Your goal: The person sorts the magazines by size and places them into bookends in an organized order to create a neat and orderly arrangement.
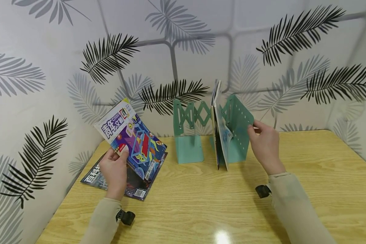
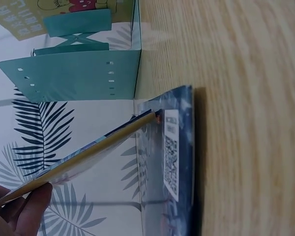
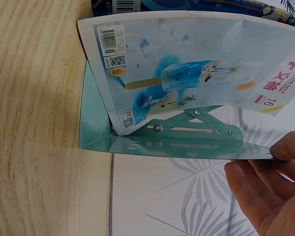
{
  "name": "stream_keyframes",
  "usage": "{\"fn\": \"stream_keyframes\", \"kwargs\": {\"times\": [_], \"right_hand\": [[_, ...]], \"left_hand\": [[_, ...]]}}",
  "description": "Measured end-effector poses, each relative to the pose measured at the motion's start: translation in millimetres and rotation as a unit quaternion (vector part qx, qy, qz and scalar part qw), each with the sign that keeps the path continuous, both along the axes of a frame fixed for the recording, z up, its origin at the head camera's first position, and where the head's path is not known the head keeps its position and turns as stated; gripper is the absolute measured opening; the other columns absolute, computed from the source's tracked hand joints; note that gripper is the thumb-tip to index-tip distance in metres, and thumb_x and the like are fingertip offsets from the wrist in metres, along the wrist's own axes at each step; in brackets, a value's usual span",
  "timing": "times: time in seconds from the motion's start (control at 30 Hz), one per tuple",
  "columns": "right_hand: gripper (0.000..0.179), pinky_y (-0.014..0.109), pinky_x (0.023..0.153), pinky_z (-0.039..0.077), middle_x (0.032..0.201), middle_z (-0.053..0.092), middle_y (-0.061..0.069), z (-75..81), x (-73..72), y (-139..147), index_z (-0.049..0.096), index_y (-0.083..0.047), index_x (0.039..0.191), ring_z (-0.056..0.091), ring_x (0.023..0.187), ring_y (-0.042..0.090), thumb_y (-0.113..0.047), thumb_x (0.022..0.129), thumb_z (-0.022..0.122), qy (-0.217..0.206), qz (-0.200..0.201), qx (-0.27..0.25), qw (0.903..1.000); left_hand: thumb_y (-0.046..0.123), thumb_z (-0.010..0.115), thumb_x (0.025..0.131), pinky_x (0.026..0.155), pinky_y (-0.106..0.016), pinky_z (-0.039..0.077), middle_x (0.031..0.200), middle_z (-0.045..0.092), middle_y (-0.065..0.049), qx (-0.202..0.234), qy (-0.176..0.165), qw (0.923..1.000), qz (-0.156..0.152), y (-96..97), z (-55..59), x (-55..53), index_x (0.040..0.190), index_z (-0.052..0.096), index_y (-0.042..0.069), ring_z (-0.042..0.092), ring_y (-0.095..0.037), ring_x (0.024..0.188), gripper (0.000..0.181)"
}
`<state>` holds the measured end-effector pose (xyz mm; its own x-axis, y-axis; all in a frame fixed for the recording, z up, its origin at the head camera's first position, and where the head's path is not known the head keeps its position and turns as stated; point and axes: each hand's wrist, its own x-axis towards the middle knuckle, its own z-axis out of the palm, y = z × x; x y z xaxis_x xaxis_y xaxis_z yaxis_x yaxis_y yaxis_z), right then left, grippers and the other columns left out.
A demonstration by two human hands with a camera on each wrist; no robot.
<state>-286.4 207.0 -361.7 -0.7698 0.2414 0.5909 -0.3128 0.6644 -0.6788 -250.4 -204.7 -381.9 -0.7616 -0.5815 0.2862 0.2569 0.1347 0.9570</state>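
Observation:
My left hand pinches a colorful magazine by its left edge, tilted above a dark magazine lying on the table. In the left wrist view, thumb and fingers grip the edge of the raised magazine. A green expandable bookshelf stands by the wall. Several magazines stand upright in it, toward its right panel. My right hand pinches that panel's outer edge. The right wrist view shows a pale blue magazine cover with a popsicle picture, leaning inside the panel.
The wooden table runs back to a wall covered in leaf-patterned cloth. The lattice of the bookshelf is stretched out between its left and right panels. Black wrist cameras sit on both sleeves.

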Motion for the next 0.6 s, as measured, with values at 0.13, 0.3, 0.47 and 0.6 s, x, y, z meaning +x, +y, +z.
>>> {"fn": "stream_keyframes", "kwargs": {"times": [0.13, 0.3, 0.47, 0.6], "right_hand": [[0.030, 0.039, 0.064, 0.050, 0.105, 0.071, 0.018, -0.3, 0.1, 0, 0.069, -0.001, 0.122, 0.069, 0.091, 0.033, -0.015, 0.099, 0.055, 0.000, 0.000, 0.000, 1.0000], [0.031, 0.039, 0.064, 0.050, 0.106, 0.071, 0.018, -0.7, -0.3, 0, 0.069, -0.001, 0.122, 0.069, 0.091, 0.033, -0.015, 0.099, 0.055, -0.001, -0.002, -0.001, 1.0000], [0.031, 0.043, 0.066, 0.052, 0.107, 0.071, 0.018, -0.9, -0.7, 0, 0.069, -0.001, 0.123, 0.068, 0.091, 0.034, -0.015, 0.099, 0.055, 0.000, -0.002, -0.001, 1.0000], [0.031, 0.047, 0.069, 0.053, 0.107, 0.070, 0.019, -1.0, -0.9, 0, 0.068, -0.001, 0.123, 0.068, 0.092, 0.035, -0.015, 0.099, 0.054, 0.001, -0.001, -0.003, 1.0000]], "left_hand": [[0.009, 0.070, 0.089, 0.059, -0.022, 0.056, 0.101, 0.072, -0.018, -0.008, 0.011, 0.9999, -0.002, 3.0, 1.1, -0.6, 0.118, 0.073, 0.009, 0.071, -0.015, 0.073, 0.029], [0.013, 0.070, 0.090, 0.052, -0.019, 0.052, 0.092, 0.073, -0.014, -0.048, 0.015, 0.9987, -0.004, 6.9, 2.1, 2.7, 0.118, 0.073, 0.015, 0.066, -0.010, 0.064, 0.028], [0.013, 0.069, 0.091, 0.043, -0.020, 0.041, 0.075, 0.068, -0.012, -0.098, 0.026, 0.9948, -0.002, 11.1, 0.6, 6.7, 0.114, 0.074, 0.014, 0.054, -0.009, 0.050, 0.023], [0.009, 0.068, 0.090, 0.045, -0.018, 0.040, 0.073, 0.067, -0.011, -0.148, 0.041, 0.9881, 0.012, 14.7, -0.4, 6.1, 0.098, 0.073, 0.007, 0.053, -0.009, 0.053, 0.010]]}}
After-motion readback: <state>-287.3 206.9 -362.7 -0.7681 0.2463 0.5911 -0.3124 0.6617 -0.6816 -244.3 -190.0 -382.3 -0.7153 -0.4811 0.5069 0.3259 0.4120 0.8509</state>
